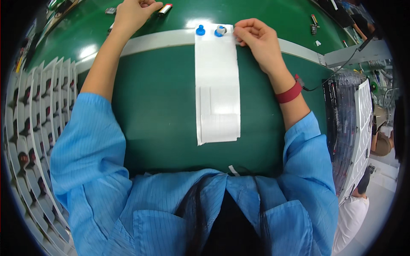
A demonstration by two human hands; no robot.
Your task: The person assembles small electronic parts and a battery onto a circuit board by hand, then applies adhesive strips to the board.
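A long white panel [218, 72] lies before me, its far end resting on the pale ledge. Two blue knob-like pieces stand near that end: a plain blue one [200, 30] and another with a whitish ring-shaped part [221, 30] on it. My right hand [258, 40] is at the panel's far right corner, fingers curled and thumb against them; whatever they pinch is hidden. My left hand [133, 17] reaches to the far left, partly cut off by the upper edge. Its fingers are bent together beside a small red, white and black cylinder [165, 10].
Racks with wavy white dividers [40, 106] stand at my left. Stacked clear trays [346, 123] are at my right. A red wrist strap [289, 93] on my right arm trails a black cord. Small parts [314, 26] lie on the green table [273, 13]. Another person [354, 213] is at the right.
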